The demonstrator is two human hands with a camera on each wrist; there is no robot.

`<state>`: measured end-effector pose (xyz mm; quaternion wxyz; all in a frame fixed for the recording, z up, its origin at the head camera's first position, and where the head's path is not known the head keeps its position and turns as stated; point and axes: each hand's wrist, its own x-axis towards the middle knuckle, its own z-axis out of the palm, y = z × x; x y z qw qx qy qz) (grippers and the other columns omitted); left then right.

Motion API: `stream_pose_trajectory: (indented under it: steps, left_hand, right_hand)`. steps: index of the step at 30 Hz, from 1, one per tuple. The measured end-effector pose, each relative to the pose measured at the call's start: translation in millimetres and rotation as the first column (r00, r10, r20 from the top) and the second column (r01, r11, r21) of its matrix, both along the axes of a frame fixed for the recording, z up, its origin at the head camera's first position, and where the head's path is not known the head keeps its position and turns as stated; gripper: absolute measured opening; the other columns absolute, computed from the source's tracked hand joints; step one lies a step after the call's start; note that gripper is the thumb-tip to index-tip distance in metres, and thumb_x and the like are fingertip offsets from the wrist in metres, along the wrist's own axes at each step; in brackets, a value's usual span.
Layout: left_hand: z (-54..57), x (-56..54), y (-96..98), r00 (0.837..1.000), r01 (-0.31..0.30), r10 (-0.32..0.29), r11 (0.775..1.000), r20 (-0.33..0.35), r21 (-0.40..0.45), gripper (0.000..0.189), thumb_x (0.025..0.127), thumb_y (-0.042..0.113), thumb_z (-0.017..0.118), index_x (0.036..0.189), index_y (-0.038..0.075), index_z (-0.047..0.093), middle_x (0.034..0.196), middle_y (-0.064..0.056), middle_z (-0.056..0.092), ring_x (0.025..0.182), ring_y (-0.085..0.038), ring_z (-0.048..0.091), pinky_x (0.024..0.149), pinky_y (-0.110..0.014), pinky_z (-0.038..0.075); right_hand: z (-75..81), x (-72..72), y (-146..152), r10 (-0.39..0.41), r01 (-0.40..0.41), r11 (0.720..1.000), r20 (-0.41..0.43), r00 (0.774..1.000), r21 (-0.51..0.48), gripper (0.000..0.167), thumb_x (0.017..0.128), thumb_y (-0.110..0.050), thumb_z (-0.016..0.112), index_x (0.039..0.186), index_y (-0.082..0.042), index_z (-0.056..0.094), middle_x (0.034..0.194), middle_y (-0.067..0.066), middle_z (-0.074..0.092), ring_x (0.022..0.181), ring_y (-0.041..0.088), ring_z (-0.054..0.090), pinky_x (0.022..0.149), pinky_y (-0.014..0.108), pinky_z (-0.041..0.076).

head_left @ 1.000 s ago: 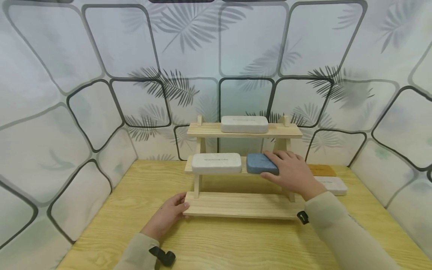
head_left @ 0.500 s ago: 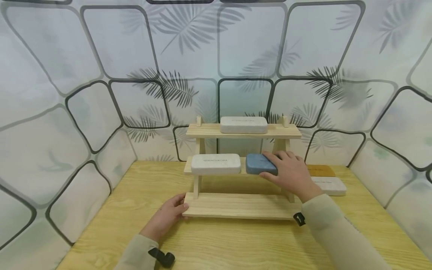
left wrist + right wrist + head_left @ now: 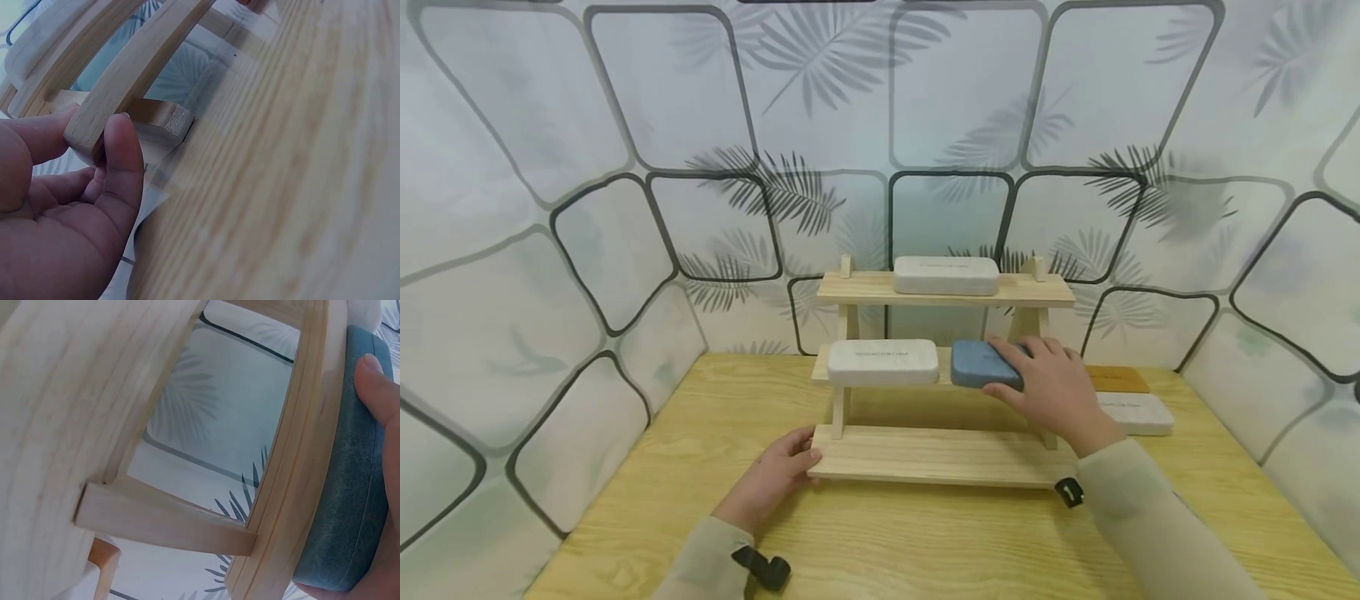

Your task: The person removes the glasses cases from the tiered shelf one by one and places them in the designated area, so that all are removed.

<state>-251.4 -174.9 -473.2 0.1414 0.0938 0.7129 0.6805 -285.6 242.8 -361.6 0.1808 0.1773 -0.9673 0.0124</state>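
A three-tier wooden display stand [image 3: 925, 454] stands on the table. My left hand [image 3: 778, 475] pinches the left end of its bottom shelf; in the left wrist view, thumb and fingers close around the board's end [image 3: 112, 103]. On the middle shelf, my right hand [image 3: 1052, 392] grips the right part of a blue glasses case [image 3: 976, 364]. The right wrist view shows the thumb on the front of this blue case [image 3: 350, 469], which sits along the shelf edge. To its left, a small gap away, lies a white glasses case [image 3: 883, 363]. Another white glasses case [image 3: 946, 277] sits on the top shelf.
Right of the stand, an orange case [image 3: 1116, 379] and a white case [image 3: 1137, 414] lie on the wooden table [image 3: 880, 542], partly behind my right hand and wrist. A leaf-patterned curtain [image 3: 820, 100] encloses the back and sides.
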Motion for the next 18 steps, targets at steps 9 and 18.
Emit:
stream_pose_trajectory:
  steps: [9, 18]
  left_hand:
    - [-2.1, -3.3, -0.4, 1.0, -0.016, 0.016, 1.0, 0.019, 0.004, 0.056, 0.107, 0.013, 0.052, 0.154, -0.007, 0.029, 0.134, -0.023, 0.051, 0.108, -0.025, 0.059, 0.086, -0.035, 0.054]
    - [-3.8, -2.8, -1.9, 1.0, 0.014, -0.014, 1.0, 0.012, 0.002, 0.059, 0.107, 0.017, 0.053, 0.153, -0.009, 0.028, 0.134, -0.025, 0.051, 0.108, -0.025, 0.06, 0.085, -0.035, 0.055]
  right_hand:
    - [-4.8, 6.1, 6, 0.055, -0.054, 0.998, -0.078, 0.995, 0.009, 0.078, 0.09, -0.062, 0.066, 0.155, -0.026, 0.044, 0.136, 0.02, 0.052, 0.122, 0.046, 0.049, 0.095, 0.067, 0.041]
    - [-6.3, 11.8, 9, 0.083, -0.085, 0.996, -0.087, 0.993, -0.03, 0.078, 0.088, -0.058, 0.072, 0.154, -0.027, 0.046, 0.136, 0.019, 0.053, 0.123, 0.045, 0.048, 0.097, 0.066, 0.039]
